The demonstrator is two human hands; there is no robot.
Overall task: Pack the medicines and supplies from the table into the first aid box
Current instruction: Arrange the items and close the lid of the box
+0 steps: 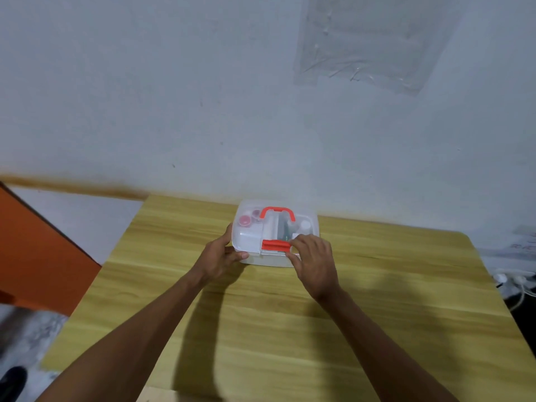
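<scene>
A white translucent first aid box [249, 237] with an orange handle [278, 211] stands at the far middle of the wooden table [406, 300]. Its lid is down, and bottles and other supplies show faintly through it. My left hand [222, 256] grips the box's front left corner. My right hand [314, 262] rests on the front edge, fingers pinching the right end of the orange latch [275, 245]. No loose medicines lie on the table.
A white wall rises right behind the table, with a clear plastic sheet [374, 42] stuck on it at upper right. An orange panel [37, 250] stands to the left. Cables and a power strip [513, 280] lie off the right edge.
</scene>
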